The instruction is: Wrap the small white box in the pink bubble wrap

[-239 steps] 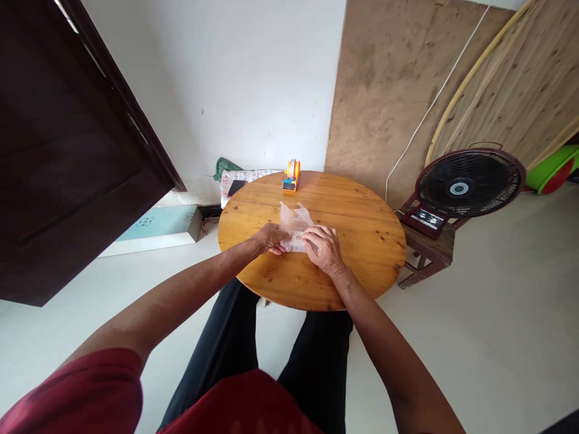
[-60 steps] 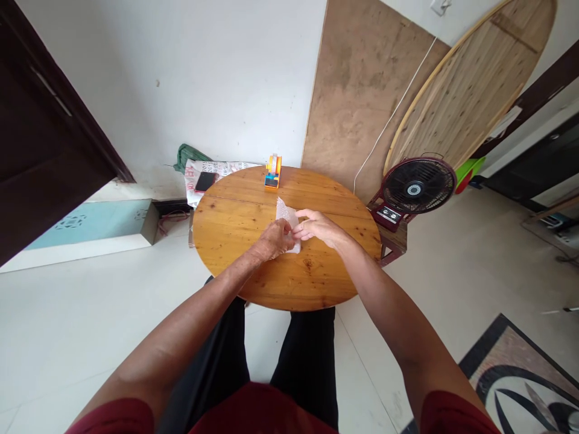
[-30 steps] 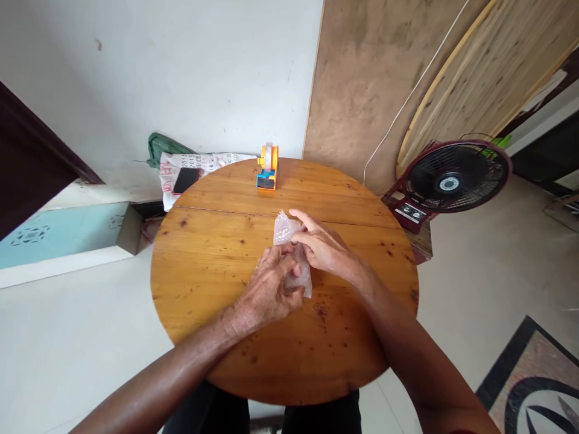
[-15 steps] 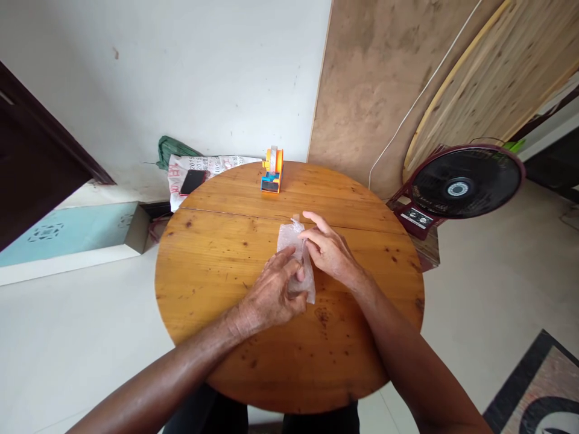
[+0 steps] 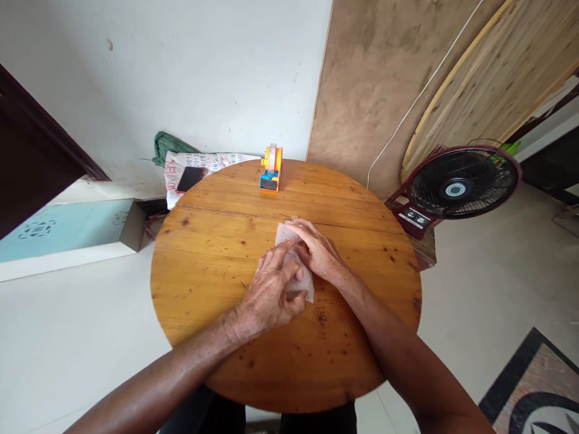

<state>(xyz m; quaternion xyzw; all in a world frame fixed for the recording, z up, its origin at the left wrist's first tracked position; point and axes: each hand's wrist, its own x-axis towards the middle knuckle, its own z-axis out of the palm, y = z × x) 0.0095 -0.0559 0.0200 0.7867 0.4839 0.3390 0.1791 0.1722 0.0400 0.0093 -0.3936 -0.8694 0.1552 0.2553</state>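
Item: folded bubble wrap piece (image 5: 302, 282), near the middle of the round table (image 5: 203, 265), long axis running from the near edge toward the far edge. I log my left hand (image 5: 271, 295) pressing fingers down on its near half, and my right hand (image 5: 319, 253) closed over its far end; both touch it, neither nearer. Against half a second ago: right fingers, then spread and lifted, now lie flat on the wrap. Tape dispenser (image 5: 270, 168) stands at the far edge, well apart.
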